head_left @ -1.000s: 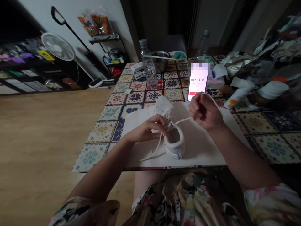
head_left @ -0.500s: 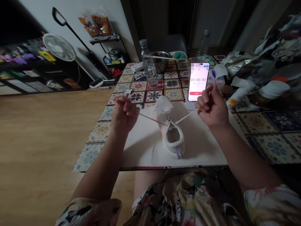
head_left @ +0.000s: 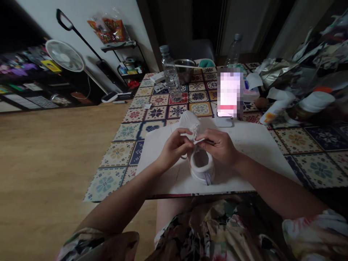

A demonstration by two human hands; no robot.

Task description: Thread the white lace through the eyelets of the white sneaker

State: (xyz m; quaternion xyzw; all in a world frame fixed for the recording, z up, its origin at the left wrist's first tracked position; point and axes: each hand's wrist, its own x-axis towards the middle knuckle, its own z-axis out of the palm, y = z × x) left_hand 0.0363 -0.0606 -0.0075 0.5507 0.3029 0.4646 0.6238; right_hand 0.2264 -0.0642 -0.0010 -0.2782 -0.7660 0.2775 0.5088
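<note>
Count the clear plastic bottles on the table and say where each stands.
2: the nearer bottle stands left of the metal pot; the farther bottle stands behind the phone. Others may be hidden.

One white shoe [head_left: 203,169], two clear bottles [head_left: 172,78] [head_left: 233,52], one phone [head_left: 230,92], one fan [head_left: 64,56]

A home, judging by the standing fan [head_left: 64,56], patterned tablecloth [head_left: 127,130], snack bags [head_left: 108,29] and wood-look floor [head_left: 46,156].
</note>
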